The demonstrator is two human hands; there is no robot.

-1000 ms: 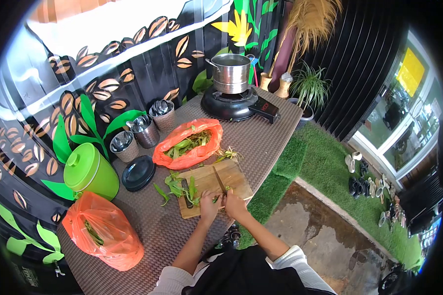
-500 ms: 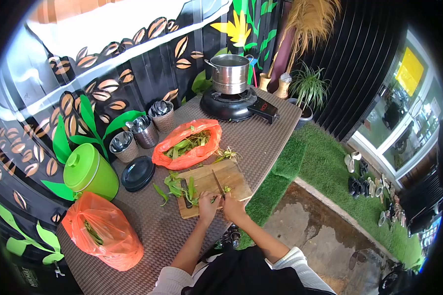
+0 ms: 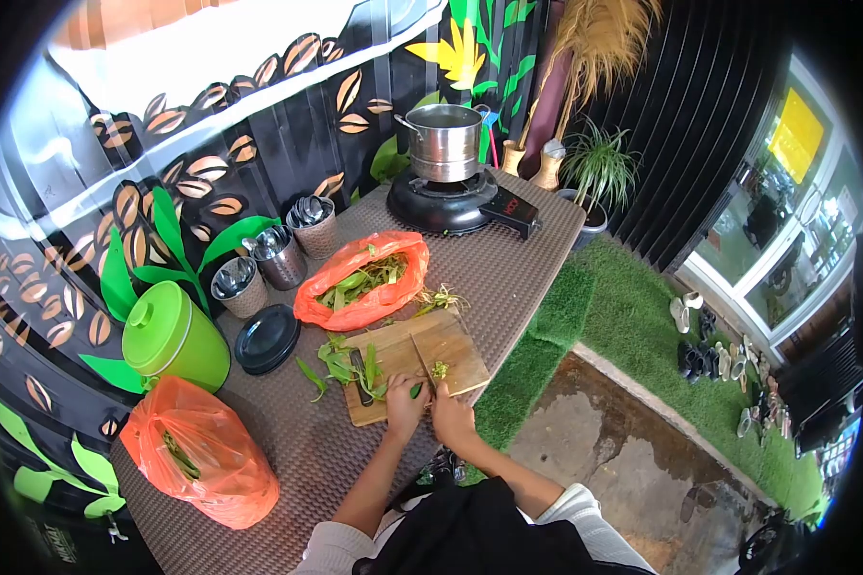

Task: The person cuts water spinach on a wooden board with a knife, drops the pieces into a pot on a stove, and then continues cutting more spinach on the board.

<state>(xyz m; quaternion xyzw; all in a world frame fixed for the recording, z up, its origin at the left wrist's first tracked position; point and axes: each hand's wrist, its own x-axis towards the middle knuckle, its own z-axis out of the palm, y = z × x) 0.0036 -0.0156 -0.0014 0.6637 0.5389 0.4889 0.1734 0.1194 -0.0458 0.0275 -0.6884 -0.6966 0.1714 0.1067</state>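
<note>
My right hand (image 3: 453,419) is closed around the handle of a knife (image 3: 423,356), whose blade points away from me over the wooden cutting board (image 3: 462,350). Close beside it, my left hand (image 3: 406,404) is closed on a green stalk (image 3: 415,390) at the board's near edge; its fingers partly hide the stalk. Small chopped green pieces (image 3: 439,369) lie just right of the blade. Loose green leaves (image 3: 336,357) spread over the board's left side and onto the table. A dark elongated shape (image 3: 362,377) shows among them.
Beyond the board are an open orange bag of greens (image 3: 408,292) and root trimmings (image 3: 441,299). A pot (image 3: 446,144) stands on a black burner (image 3: 431,206). To the left are dark plates (image 3: 267,338), cutlery cups (image 3: 276,257), a green lidded bucket (image 3: 177,335) and another orange bag (image 3: 206,460).
The view has shifted slightly. Both hands stay at the board's near edge, with the knife blade in nearly the same place; the right hand's grip has turned a little.
</note>
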